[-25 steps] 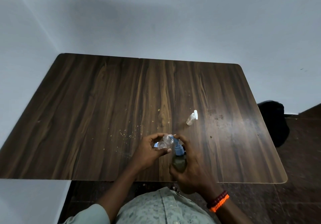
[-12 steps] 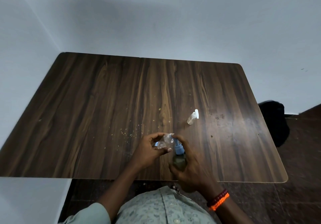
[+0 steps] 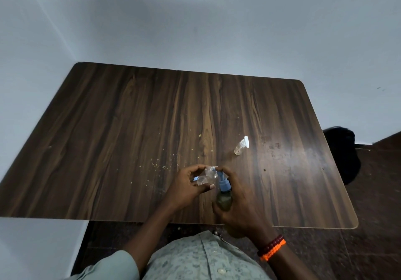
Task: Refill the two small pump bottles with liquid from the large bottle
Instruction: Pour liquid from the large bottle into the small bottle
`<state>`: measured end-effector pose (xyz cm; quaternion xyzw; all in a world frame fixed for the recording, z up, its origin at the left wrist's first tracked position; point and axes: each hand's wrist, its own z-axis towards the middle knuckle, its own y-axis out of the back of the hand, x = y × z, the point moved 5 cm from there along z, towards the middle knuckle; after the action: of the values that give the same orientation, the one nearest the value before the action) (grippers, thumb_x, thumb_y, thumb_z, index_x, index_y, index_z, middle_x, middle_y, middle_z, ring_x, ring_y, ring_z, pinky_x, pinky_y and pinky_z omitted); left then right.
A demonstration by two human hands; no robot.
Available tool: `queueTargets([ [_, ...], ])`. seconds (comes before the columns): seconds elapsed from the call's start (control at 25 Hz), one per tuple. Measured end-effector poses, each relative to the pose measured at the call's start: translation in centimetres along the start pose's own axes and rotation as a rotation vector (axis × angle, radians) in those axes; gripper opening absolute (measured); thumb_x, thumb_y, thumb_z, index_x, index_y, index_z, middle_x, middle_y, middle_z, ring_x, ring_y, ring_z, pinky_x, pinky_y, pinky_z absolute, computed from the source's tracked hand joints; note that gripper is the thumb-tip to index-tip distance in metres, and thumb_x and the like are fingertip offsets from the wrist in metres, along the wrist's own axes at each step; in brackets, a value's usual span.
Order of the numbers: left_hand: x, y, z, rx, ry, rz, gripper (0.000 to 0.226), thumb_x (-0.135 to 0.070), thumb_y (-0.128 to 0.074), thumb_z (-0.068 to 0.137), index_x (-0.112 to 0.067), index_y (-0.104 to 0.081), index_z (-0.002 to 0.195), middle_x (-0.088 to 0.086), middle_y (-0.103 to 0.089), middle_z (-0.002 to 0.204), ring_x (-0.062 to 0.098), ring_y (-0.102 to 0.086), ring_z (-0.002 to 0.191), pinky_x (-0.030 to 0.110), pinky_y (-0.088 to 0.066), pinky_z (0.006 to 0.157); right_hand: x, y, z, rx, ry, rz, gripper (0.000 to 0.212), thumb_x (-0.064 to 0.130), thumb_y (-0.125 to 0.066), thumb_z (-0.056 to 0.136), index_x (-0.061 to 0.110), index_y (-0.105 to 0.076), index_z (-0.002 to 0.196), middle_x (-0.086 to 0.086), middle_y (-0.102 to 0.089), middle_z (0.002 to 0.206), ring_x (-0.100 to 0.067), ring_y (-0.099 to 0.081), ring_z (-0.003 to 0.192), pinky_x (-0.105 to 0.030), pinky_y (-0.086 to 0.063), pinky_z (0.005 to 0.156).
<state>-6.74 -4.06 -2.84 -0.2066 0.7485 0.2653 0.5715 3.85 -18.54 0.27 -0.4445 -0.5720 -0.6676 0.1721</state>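
Near the table's front edge, the right hand wraps its fingers round the big bottle, one finger on its blue pump. The left hand holds a small clear bottle tipped at the spout. This looks like filling; next comes a gentle press. Farther back, the other small bottle stands on the brown table, among crumbs. Grey walls stand behind.

Two small pump bottles, one large bottle, two hands, one table.
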Motion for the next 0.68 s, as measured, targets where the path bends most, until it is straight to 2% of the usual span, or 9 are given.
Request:
queueTargets([
  [0.16, 0.84, -0.15, -0.04, 0.016, 0.024, 0.018, 0.05, -0.013, -0.092, 0.076, -0.019, -0.074, 0.122, -0.005, -0.079, 0.118, 0.01, -0.074, 0.113, 0.038, -0.061, 0.102, 0.2, 0.2, 0.18, -0.052, -0.005, 0.007, 0.081, 0.025, -0.08, 0.078, 0.06, -0.03, 0.131, 0.016, -0.063, 0.109, -0.009, -0.068, 0.092, -0.042, -0.063, 0.075],
  [0.24, 0.89, -0.13, -0.01, 0.007, 0.025, 0.018, 0.051, -0.014, -0.092, 0.077, -0.018, -0.073, 0.124, -0.006, -0.079, 0.119, 0.007, -0.074, 0.113, 0.032, -0.06, 0.101, 0.34, 0.05, 0.25, -0.062, -0.01, -0.016, 0.088, 0.024, -0.08, 0.078, 0.06, -0.028, 0.139, 0.015, -0.064, 0.111, -0.01, -0.068, 0.093, -0.042, -0.063, 0.076],
  [0.36, 0.66, 0.11, 0.17, -0.005, 0.022, 0.009, 0.048, -0.012, -0.091, 0.079, -0.017, -0.072, 0.123, -0.007, -0.078, 0.117, 0.002, -0.073, 0.109, 0.021, -0.058, 0.094, 0.46, -0.22, 0.35, -0.04, -0.015, -0.017, 0.093, 0.029, -0.079, 0.077, 0.05, -0.027, 0.152, 0.014, -0.064, 0.125, -0.011, -0.067, 0.101, -0.043, -0.062, 0.083],
  [0.44, 0.72, 0.1, 0.1, -0.005, 0.023, 0.013, 0.046, -0.012, -0.09, 0.079, -0.018, -0.072, 0.121, -0.007, -0.078, 0.116, 0.002, -0.073, 0.108, 0.02, -0.058, 0.093, 0.51, -0.27, 0.2, -0.033, -0.006, -0.036, 0.092, 0.03, -0.078, 0.077, 0.052, -0.026, 0.149, 0.016, -0.062, 0.126, -0.011, -0.067, 0.103, -0.043, -0.061, 0.086],
  [0.56, 0.76, -0.08, -0.15, -0.009, 0.014, 0.047, 0.046, -0.013, -0.092, 0.077, -0.02, -0.073, 0.119, -0.008, -0.079, 0.115, 0.005, -0.074, 0.108, 0.027, -0.06, 0.095, 0.35, -0.02, 0.14, -0.06, -0.017, -0.045, 0.082, 0.027, -0.08, 0.077, 0.061, -0.03, 0.132, 0.017, -0.064, 0.111, -0.008, -0.067, 0.096, -0.043, -0.062, 0.081],
  [0.68, 0.66, -0.27, -0.13, -0.004, 0.005, 0.036, 0.046, -0.012, -0.091, 0.078, -0.017, -0.073, 0.12, -0.006, -0.079, 0.114, 0.006, -0.075, 0.108, 0.029, -0.061, 0.097, 0.35, 0.07, 0.16, -0.055, -0.034, -0.044, 0.083, 0.028, -0.081, 0.078, 0.056, -0.03, 0.138, 0.016, -0.065, 0.114, -0.007, -0.068, 0.097, -0.039, -0.063, 0.081],
])
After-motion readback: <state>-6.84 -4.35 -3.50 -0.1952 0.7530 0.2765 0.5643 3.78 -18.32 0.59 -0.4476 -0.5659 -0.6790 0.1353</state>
